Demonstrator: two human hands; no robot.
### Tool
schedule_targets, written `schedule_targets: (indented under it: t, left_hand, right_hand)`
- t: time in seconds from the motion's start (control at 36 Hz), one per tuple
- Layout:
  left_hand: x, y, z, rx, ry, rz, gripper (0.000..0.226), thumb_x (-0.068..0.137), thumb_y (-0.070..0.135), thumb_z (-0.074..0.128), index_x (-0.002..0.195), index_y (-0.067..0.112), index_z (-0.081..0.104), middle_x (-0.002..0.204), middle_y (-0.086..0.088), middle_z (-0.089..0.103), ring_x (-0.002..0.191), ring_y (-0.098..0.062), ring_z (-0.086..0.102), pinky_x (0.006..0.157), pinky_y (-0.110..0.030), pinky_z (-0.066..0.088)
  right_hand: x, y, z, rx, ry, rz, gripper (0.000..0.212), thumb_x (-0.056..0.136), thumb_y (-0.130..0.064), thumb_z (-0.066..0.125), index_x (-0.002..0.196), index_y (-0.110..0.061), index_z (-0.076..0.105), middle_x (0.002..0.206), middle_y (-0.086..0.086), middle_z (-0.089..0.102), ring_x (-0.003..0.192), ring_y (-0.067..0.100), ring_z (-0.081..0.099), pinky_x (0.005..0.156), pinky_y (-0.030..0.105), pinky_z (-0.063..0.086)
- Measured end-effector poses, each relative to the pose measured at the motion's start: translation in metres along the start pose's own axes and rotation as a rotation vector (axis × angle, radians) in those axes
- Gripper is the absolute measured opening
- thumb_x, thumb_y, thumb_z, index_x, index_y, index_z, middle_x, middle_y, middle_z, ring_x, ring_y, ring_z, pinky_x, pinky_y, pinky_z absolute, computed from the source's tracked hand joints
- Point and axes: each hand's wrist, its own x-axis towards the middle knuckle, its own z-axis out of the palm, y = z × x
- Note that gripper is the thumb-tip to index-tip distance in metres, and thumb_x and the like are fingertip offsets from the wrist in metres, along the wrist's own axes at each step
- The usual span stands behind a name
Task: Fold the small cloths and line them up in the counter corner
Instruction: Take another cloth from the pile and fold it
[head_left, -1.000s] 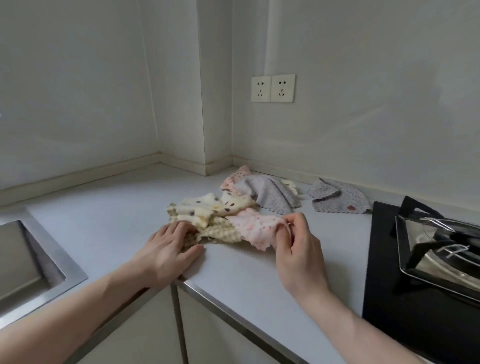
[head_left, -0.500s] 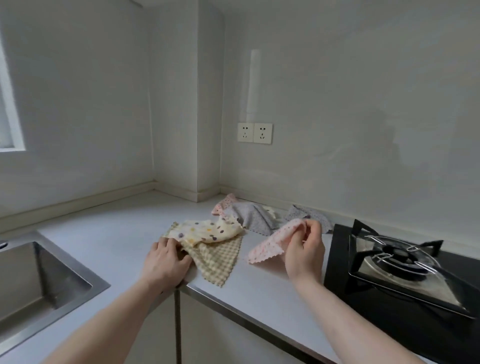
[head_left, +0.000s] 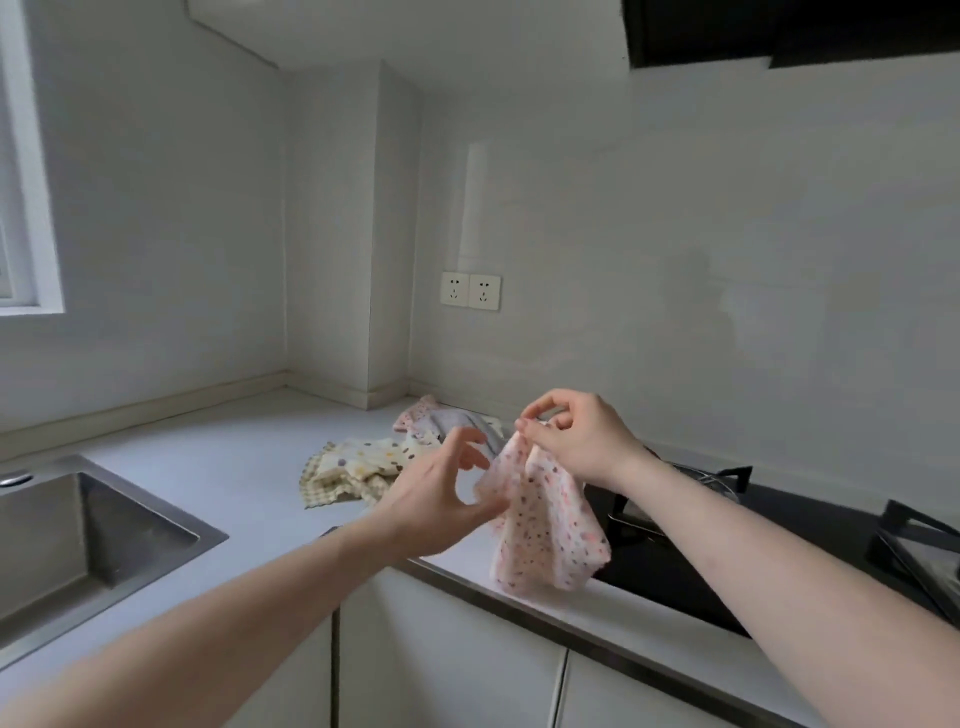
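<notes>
Cloths visible: 5, maybe more under heap. Pink speckled cloth (head_left: 545, 525) lifted off worktop (head_left: 218, 467), hanging over front edge; right hand (head_left: 576, 441) pinches its top corner, left hand (head_left: 441, 493) spread, thumb touching cloth's left edge. Cream dotted cloth (head_left: 371, 460) lies on checked cloth (head_left: 324, 486). Grey cloth (head_left: 465, 423) and pink cloth (head_left: 415, 415) behind, near corner, partly hidden by left hand. Sink (head_left: 88, 540) left, hob (head_left: 727, 525) right. Double socket (head_left: 470, 291) on wall. No readable writing.

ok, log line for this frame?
step: unfolded pick-up | right hand: pinches pink dotted cloth, hanging in the air | left hand: open, reaching for it | remaining cloths: on counter
</notes>
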Motion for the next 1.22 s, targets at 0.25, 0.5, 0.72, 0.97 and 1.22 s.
schedule_targets:
  t: [0.25,0.5,0.72,0.97,1.22]
  left_hand:
    - [-0.001,0.049,-0.021,-0.125,0.067,-0.022,0.016,0.097,0.032,0.062,0.082,0.026,0.061,0.077,0.01,0.067,0.066,-0.004,0.061,0.063,-0.021,0.049]
    - [-0.006,0.07,-0.036,-0.242,-0.072,-0.21,0.015,0.104,0.028,0.04,0.089,0.028,0.045,0.074,0.002,0.044,0.059,-0.016,0.038,0.052,-0.026,0.035]
    - [-0.017,0.062,-0.041,-0.211,-0.248,-0.136,0.042,0.083,0.044,0.08,0.099,0.036,0.042,0.07,0.007,0.042,0.062,-0.015,0.035,0.062,-0.032,0.036]
    - [-0.023,0.093,-0.03,-0.055,-0.254,-0.109,0.035,0.086,0.051,0.073,0.11,0.032,0.057,0.101,0.014,0.061,0.076,-0.002,0.061,0.065,-0.02,0.05]
    - [-0.011,0.118,0.007,-0.014,-0.303,-0.123,0.059,0.072,0.056,0.085,0.118,0.029,0.059,0.106,0.015,0.065,0.094,-0.007,0.063,0.08,-0.024,0.052]
  right_hand:
    - [-0.042,-0.01,-0.048,0.049,-0.065,0.045,0.035,0.078,-0.048,0.083,0.101,-0.026,0.068,0.061,-0.008,0.067,0.052,-0.002,0.057,0.06,0.023,0.043]
    - [-0.067,0.013,-0.068,-0.097,-0.224,0.085,0.03,0.083,-0.05,0.077,0.081,-0.02,0.075,0.075,-0.007,0.074,0.068,0.005,0.061,0.071,0.027,0.049]
    - [-0.08,0.029,-0.072,0.007,-0.14,0.104,0.031,0.095,-0.039,0.066,0.082,-0.012,0.073,0.069,-0.005,0.06,0.068,0.011,0.05,0.07,0.03,0.04]
    - [-0.087,0.022,-0.075,-0.052,-0.209,0.122,0.029,0.091,-0.052,0.068,0.081,-0.028,0.079,0.086,0.002,0.076,0.077,0.012,0.064,0.076,0.031,0.049]
    - [-0.09,0.017,-0.081,0.006,-0.259,0.157,0.034,0.077,-0.061,0.071,0.091,-0.031,0.079,0.096,0.0,0.077,0.092,0.032,0.07,0.092,0.065,0.05]
